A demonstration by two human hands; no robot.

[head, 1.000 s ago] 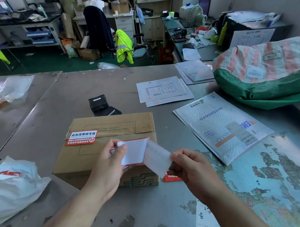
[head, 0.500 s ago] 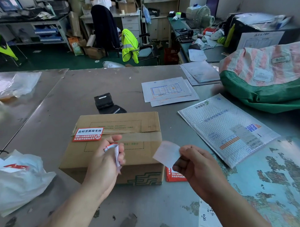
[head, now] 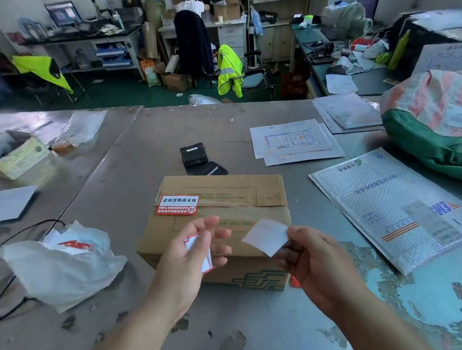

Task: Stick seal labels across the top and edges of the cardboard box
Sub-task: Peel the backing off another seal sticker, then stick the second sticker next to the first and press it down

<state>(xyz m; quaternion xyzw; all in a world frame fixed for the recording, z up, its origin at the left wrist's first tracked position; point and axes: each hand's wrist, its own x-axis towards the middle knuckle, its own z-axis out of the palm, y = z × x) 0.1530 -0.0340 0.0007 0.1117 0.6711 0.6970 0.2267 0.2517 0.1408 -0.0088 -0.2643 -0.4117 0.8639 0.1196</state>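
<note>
Both hands hover over the near side of the box (head: 224, 190), which sits mid-tabletop (head: 147, 145) with its taped seam running left to right. The left hand (head: 189, 254) pinches a red-edged label (head: 193, 243) between thumb and fingers, white side toward the camera, palm turned right and the other fingers loosely spread. The right hand (head: 316, 259) pinches a blank white backing (head: 265, 236) by its near corner, wrist bent inward.

One stuck label (head: 177, 205) already bridges the seam at the left of the box top. The label and the backing are apart, so the step in hand looks like placing a second seal. Next, I judge, the backing should be dropped aside, and the label turned sticky side down, laid across the seam or an edge further right, and pressed flat.
</note>
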